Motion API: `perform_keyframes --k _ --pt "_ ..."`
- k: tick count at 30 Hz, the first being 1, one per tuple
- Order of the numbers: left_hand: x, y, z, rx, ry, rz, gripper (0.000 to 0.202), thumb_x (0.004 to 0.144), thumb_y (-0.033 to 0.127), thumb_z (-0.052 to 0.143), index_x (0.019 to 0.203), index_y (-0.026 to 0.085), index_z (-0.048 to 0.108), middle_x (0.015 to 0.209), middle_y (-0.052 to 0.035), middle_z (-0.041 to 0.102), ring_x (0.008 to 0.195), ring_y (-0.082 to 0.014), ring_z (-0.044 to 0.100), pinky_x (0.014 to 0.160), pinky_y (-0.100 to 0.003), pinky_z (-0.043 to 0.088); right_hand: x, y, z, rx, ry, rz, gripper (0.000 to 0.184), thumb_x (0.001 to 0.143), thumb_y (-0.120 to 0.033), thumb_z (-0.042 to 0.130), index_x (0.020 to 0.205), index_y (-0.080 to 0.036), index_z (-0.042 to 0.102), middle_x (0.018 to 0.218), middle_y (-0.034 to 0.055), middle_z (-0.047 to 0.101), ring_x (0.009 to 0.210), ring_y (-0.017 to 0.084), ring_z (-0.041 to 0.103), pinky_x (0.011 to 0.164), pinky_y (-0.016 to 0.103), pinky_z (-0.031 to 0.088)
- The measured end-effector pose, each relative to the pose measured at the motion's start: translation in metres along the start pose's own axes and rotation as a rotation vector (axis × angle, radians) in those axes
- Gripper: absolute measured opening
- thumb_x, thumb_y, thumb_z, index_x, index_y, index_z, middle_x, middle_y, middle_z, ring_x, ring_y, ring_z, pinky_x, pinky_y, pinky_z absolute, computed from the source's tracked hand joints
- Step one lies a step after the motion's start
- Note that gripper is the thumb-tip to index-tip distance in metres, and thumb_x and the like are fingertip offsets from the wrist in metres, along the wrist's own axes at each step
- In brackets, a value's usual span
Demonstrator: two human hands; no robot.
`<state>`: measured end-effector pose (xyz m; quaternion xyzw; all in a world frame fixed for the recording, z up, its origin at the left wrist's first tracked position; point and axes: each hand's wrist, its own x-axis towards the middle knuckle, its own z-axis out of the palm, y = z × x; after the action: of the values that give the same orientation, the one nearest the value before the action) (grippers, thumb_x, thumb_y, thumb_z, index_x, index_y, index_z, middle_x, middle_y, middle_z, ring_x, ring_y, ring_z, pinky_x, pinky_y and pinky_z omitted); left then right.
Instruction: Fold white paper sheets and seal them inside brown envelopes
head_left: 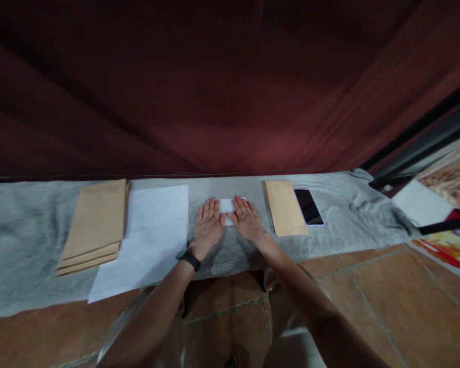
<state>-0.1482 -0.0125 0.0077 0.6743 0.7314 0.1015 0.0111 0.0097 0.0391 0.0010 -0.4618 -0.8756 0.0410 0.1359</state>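
A small piece of white paper (226, 206), apparently folded, lies on the grey cloth (230, 250) in front of me. My left hand (209, 221) rests flat on its left end, fingers stretched out and pointing away from me. On the right end lies my right hand (247, 220), also flat, palm down. The two thumbs nearly meet over the paper, and only its middle shows between the hands. How it is folded underneath I cannot tell.
Left of my hands lie white paper sheets (153, 235) and overlapping brown envelopes (95, 220). To the right are more brown envelopes (286, 208) and a phone (308, 207). A dark red curtain-like surface (230, 102) rises behind the cloth; tiled floor (360, 281) lies in front.
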Motion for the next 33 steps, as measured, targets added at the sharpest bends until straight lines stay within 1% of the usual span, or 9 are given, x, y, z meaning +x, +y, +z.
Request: perform_keyframes --k 5,11,16,20,23,26,29,31,33 --pt "0.0 -0.002 0.0 0.009 0.007 -0.036 0.063 0.103 0.037 0.028 0.157 0.004 0.03 0.164 -0.0186 0.03 0.155 -0.0272 0.02 0.126 -0.048 0.019 -0.002 0.009 0.005 -0.019 0.023 0.035 0.061 0.107 -0.045 0.032 0.156 -0.009 0.034 0.162 0.0143 0.033 0.151 0.027 0.031 0.123 0.046 0.024" --pt "0.0 -0.007 0.003 0.03 0.016 -0.051 0.064 0.103 0.04 0.027 0.157 0.006 0.031 0.163 -0.0179 0.031 0.155 -0.0275 0.02 0.126 -0.048 0.017 -0.006 0.021 0.007 -0.035 0.052 0.061 0.06 0.107 -0.043 0.031 0.156 -0.009 0.035 0.161 0.0149 0.035 0.149 0.029 0.036 0.122 0.049 0.026" --pt "0.0 -0.01 0.003 0.052 0.01 -0.083 0.064 0.102 0.039 0.028 0.156 0.003 0.031 0.164 -0.0195 0.03 0.155 -0.0289 0.021 0.126 -0.049 0.018 -0.009 0.029 0.004 -0.046 0.035 0.098 0.058 0.107 -0.04 0.032 0.156 -0.01 0.036 0.161 0.0136 0.036 0.148 0.029 0.038 0.122 0.049 0.027" --pt "0.0 -0.009 0.001 0.033 0.02 -0.102 0.064 0.102 0.038 0.028 0.157 0.005 0.03 0.163 -0.0192 0.032 0.154 -0.0284 0.023 0.125 -0.05 0.018 -0.008 0.032 -0.004 -0.04 0.035 0.133 0.059 0.106 -0.042 0.036 0.155 -0.01 0.038 0.161 0.0153 0.037 0.147 0.03 0.038 0.122 0.05 0.027" --pt "0.0 -0.009 0.001 0.022 0.028 -0.109 0.064 0.101 0.037 0.029 0.157 0.007 0.03 0.163 -0.0185 0.033 0.154 -0.0282 0.024 0.125 -0.051 0.019 -0.007 0.026 -0.013 -0.027 0.058 0.112 0.061 0.105 -0.04 0.038 0.156 -0.007 0.035 0.162 0.018 0.033 0.149 0.031 0.035 0.123 0.052 0.026" --pt "-0.001 -0.008 0.001 0.023 0.026 -0.109 0.063 0.101 0.037 0.03 0.157 0.007 0.031 0.163 -0.0184 0.033 0.154 -0.0285 0.023 0.125 -0.051 0.019 -0.009 0.01 -0.017 0.015 0.046 -0.024 0.059 0.106 -0.038 0.036 0.157 -0.01 0.033 0.165 0.0135 0.029 0.152 0.027 0.029 0.125 0.048 0.024" --pt "-0.001 -0.01 -0.001 0.004 0.045 -0.084 0.063 0.101 0.036 0.03 0.155 0.005 0.033 0.162 -0.0197 0.034 0.154 -0.0298 0.024 0.125 -0.051 0.02 -0.016 -0.008 -0.012 0.052 0.002 -0.127 0.059 0.106 -0.044 0.037 0.156 -0.012 0.037 0.164 0.011 0.031 0.152 0.024 0.029 0.126 0.044 0.024" --pt "0.002 -0.014 -0.002 -0.044 0.064 -0.076 0.061 0.1 0.033 0.032 0.153 0.004 0.036 0.16 -0.0206 0.039 0.151 -0.0309 0.03 0.123 -0.051 0.025 -0.021 -0.015 -0.007 0.056 -0.014 -0.149 0.06 0.105 -0.046 0.039 0.155 -0.013 0.038 0.164 0.0115 0.032 0.152 0.023 0.029 0.126 0.043 0.023" --pt "0.006 -0.02 -0.003 -0.136 0.082 -0.096 0.059 0.098 0.029 0.035 0.151 0.005 0.039 0.152 -0.021 0.05 0.143 -0.0313 0.044 0.118 -0.049 0.035 -0.023 -0.017 -0.003 0.052 -0.016 -0.148 0.061 0.105 -0.046 0.041 0.156 -0.013 0.036 0.163 0.0122 0.032 0.152 0.023 0.03 0.127 0.044 0.022"
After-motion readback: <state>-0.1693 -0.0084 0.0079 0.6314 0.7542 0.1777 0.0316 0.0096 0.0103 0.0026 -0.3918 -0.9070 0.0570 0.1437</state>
